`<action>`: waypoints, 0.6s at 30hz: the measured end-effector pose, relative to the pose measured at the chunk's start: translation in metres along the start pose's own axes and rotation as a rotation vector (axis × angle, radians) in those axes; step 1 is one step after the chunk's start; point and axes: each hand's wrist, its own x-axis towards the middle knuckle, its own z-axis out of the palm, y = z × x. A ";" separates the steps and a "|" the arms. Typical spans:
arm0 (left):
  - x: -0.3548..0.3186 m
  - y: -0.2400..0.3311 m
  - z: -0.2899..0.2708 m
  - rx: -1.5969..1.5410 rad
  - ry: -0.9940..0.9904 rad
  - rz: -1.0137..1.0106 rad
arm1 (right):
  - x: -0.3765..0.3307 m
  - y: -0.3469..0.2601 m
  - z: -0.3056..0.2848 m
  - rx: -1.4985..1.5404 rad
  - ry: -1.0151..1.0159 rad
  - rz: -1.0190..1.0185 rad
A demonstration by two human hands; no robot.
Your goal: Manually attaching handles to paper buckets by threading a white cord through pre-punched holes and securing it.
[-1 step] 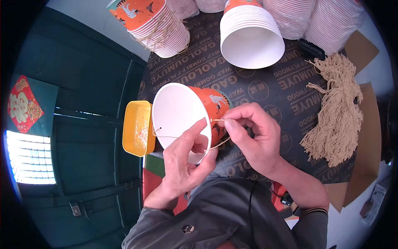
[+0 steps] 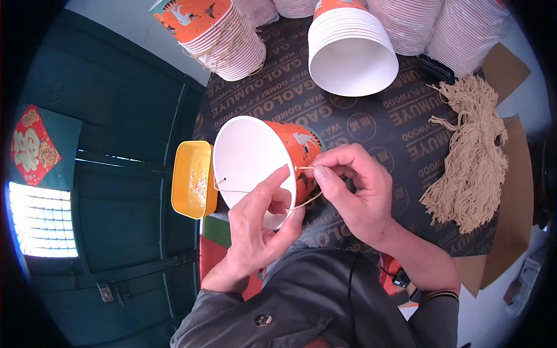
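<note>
An orange paper bucket (image 2: pixel 307 140) with a white inside lies on its side, its mouth turned to the left and toward me. My left hand (image 2: pixel 258 217) grips the near part of its rim, fingers inside the mouth and thumb outside. A thin beige cord (image 2: pixel 235 191) comes from a hole at the left of the rim, crosses the mouth, passes under my left fingers and loops round to my right hand. My right hand (image 2: pixel 354 188) pinches the cord between thumb and forefinger, beside a hole in the bucket's right side. A short stretch of cord runs from that hole to the fingertips.
Left of the bucket stands a yellow tray (image 2: pixel 178 188) with small pale bits. At the back are a bucket stack with cords (image 2: pixel 223 49), another stack (image 2: pixel 354 61) and wrapped stacks (image 2: pixel 464 35). A cord bundle (image 2: pixel 470 156) lies right, near a cardboard box (image 2: pixel 513 203) and a black object (image 2: pixel 436 69).
</note>
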 end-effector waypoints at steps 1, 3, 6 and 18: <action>0.000 -0.001 0.000 -0.002 0.002 0.002 | 0.000 0.000 0.000 -0.007 -0.007 0.008; 0.000 -0.001 0.001 -0.004 0.004 0.005 | 0.000 0.000 0.001 0.003 -0.007 0.015; 0.001 -0.001 0.002 -0.021 0.000 -0.007 | 0.002 0.000 0.000 -0.001 -0.012 0.011; 0.030 0.020 -0.011 -0.065 -0.129 -0.118 | 0.006 0.004 -0.007 -0.058 0.014 0.087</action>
